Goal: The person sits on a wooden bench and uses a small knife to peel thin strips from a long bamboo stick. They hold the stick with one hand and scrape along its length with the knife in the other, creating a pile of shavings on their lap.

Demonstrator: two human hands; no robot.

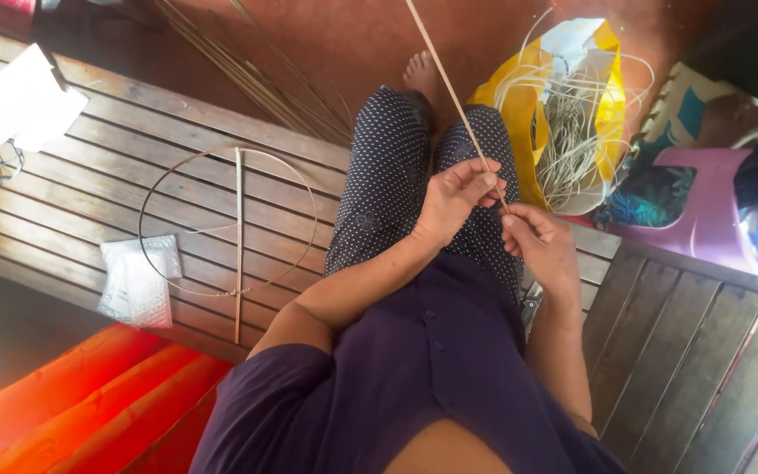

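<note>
A long thin pale cane strip (449, 83) runs from the top of the view down into my hands. My left hand (456, 195) pinches it with fingertips above my dotted dark trousers. Just below, my right hand (540, 243) grips the strip's lower end, fingers curled. Both hands hover over my lap as I sit on a slatted wooden bench (116, 140).
A thin wire hoop (225, 219) with a stick across it lies on the bench beside a clear plastic bag (138, 279). White paper (19, 104) lies far left. A yellow bag of pale strips (572, 114) stands right, by a pink stool (712, 215). Loose canes (256, 75) lie on the floor.
</note>
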